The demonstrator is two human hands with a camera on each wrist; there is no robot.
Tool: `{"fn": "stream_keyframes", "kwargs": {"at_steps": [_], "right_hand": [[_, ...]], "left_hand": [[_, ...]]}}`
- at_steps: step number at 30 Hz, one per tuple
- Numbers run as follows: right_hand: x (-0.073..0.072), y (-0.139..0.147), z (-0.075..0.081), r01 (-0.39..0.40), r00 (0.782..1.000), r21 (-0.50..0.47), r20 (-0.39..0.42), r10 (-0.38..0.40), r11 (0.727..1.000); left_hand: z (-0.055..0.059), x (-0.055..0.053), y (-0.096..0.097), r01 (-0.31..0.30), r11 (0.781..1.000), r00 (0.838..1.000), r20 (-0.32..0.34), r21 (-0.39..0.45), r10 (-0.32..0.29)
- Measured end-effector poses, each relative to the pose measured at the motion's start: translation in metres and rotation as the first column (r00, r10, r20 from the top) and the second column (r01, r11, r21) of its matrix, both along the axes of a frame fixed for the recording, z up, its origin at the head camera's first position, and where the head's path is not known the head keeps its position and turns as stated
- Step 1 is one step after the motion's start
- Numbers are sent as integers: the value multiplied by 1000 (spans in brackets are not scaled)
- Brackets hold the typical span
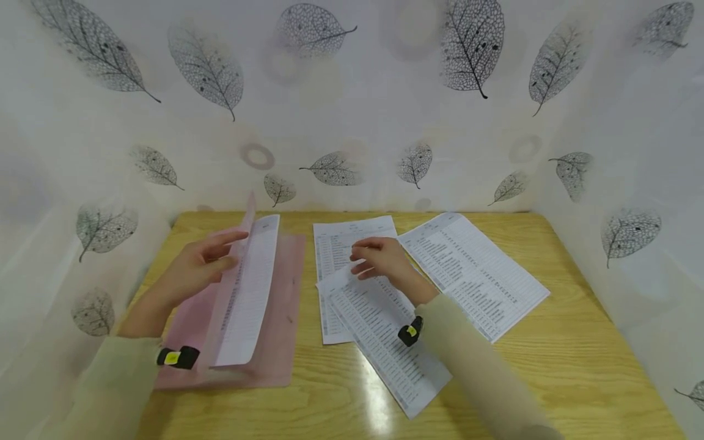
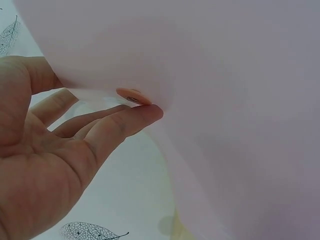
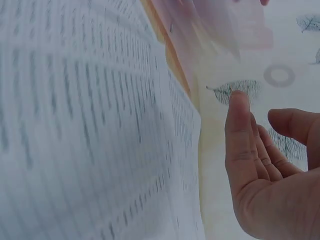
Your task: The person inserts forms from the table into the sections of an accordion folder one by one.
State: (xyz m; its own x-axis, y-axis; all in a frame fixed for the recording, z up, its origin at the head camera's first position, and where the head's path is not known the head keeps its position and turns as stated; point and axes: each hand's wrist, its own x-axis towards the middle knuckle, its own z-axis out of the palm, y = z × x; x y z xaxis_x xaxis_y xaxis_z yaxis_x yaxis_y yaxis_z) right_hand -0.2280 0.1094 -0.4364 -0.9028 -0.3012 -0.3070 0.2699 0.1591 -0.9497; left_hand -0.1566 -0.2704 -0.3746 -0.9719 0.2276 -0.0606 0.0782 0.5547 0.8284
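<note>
A pink translucent folder (image 1: pixel 291 318) lies at the left of the table, its cover raised. My left hand (image 1: pixel 195 269) holds that cover by its outer edge. In the left wrist view, the cover (image 2: pixel 225 100) fills much of the picture, and a small orange snap button (image 2: pixel 133 95) shows beside the fingers of the left hand (image 2: pixel 55 165). A white printed sheet (image 1: pixel 250 305) stands tilted inside the folder, against the raised cover. My right hand (image 1: pixel 385 260) hovers over a printed sheet (image 1: pixel 390 348), fingers loosely bent and thumb apart, holding nothing.
Under the slanted sheet, partly covered, lies another printed sheet (image 1: pixel 332 244). A further printed sheet (image 1: pixel 478 275) lies angled to the right. All rest on a wooden table (image 1: pixel 572 360), enclosed by pale leaf-patterned walls (image 1: pixel 352 110) at the back and sides.
</note>
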Motion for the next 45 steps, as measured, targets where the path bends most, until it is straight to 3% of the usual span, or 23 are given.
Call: {"fn": "stream_keyframes", "kwargs": {"at_steps": [17, 24, 35, 45], "right_hand": [[-3, 137, -2, 168, 986, 123, -39, -164, 978], [0, 180, -1, 210, 978, 236, -64, -201, 949], [5, 240, -7, 299, 954, 407, -127, -271, 863], [17, 281, -6, 336, 942, 409, -121, -314, 849]], "left_hand": [[-4, 2, 1, 8, 1000, 1000, -17, 30, -8], [-4, 2, 1, 6, 1000, 1000, -28, 14, -6], [-5, 1, 1, 9, 1000, 1000, -15, 19, -9], [-4, 1, 1, 13, 1000, 999, -35, -3, -13]]}}
